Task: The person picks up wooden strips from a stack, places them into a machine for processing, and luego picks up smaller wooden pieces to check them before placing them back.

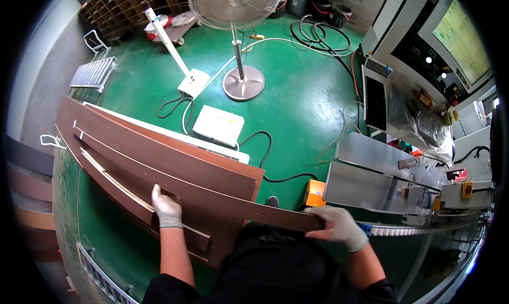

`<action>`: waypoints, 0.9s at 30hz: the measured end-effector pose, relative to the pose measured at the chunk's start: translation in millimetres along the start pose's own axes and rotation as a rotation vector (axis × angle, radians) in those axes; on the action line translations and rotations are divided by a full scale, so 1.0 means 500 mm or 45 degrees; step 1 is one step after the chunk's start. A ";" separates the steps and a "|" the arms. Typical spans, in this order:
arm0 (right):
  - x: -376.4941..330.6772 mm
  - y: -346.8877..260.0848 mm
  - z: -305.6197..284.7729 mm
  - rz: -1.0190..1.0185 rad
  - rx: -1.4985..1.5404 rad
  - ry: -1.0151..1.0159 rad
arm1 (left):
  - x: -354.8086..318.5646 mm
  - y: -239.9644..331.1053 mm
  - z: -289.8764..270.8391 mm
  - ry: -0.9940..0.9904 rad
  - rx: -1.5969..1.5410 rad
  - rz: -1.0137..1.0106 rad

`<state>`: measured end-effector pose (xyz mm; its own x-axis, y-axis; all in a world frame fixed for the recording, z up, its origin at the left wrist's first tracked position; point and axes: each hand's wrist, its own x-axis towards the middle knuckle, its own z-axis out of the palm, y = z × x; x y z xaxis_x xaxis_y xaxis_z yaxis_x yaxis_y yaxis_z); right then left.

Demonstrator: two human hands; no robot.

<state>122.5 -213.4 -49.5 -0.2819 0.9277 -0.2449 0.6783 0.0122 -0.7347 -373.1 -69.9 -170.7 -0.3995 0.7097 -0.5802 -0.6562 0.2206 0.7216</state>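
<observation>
A long dark-brown board [254, 211] stretches from the stack at the left to a spot in front of my body. My right hand [339, 227], in a pale glove, grips its right end, thumb below and fingers on top. My left hand [167, 206], also gloved, is closed near the board's near side, further left; its fingertips are partly hidden. Beneath and beyond lie more brown boards [175, 158], some with pale edges. A narrow brown strip [196, 238] lies to the right of my left wrist.
Past the stack stand a white box [218, 125], a pedestal fan [244, 83] and a white post on a base [194, 83]. Cables [270, 150] cross the green floor. At the right are a machine with grey panels [366, 184] and an orange box [315, 192]. A metal rack [103, 275] stands lower left.
</observation>
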 end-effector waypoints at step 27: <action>-0.680 0.347 -0.075 0.598 1.574 1.954 | -0.279 0.098 0.367 -1.561 -1.090 -0.329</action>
<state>361.6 -512.5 -70.0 0.8888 0.2782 -0.3641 -0.4104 0.1297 -0.9026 -232.0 -35.4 14.7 0.2614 0.9099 0.3222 -0.9580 0.2853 -0.0284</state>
